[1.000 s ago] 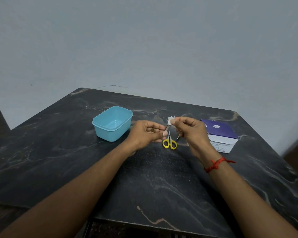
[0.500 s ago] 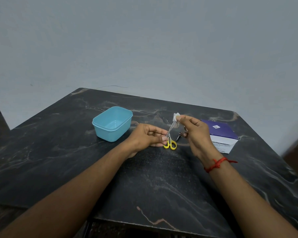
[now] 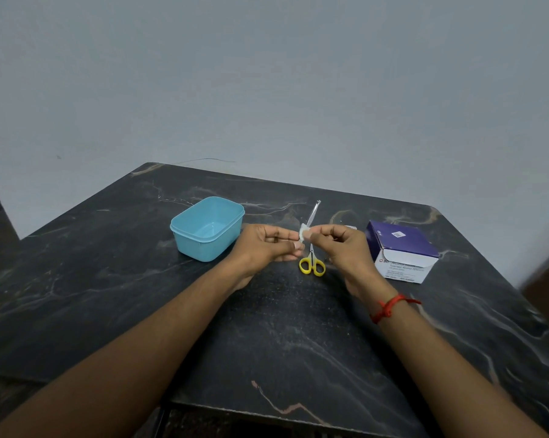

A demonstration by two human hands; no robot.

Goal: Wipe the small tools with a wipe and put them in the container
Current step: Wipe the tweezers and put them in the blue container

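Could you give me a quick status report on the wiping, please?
Left hand holds thin metal tool, right hand pinches wipe round it. Yellow scissors lie on table. Blue container shows nothing inside. Nothing in the way.

One container (image 3: pixel 200 248), scissors (image 3: pixel 312 266), box (image 3: pixel 404 245), perhaps wipe (image 3: pixel 303 233).

Left hand (image 3: pixel 266 246) and right hand (image 3: pixel 342 245) meet over the middle of the table (image 3: pixel 298 327). Container (image 3: pixel 207 229) stands at their 9 o'clock, box (image 3: pixel 402 251) at 3 o'clock. Scissors (image 3: pixel 312 265) lie at 6 o'clock, just beneath the fingertips; slim tool (image 3: pixel 314 213), with wipe (image 3: pixel 304 233) around it, points to 12 o'clock.
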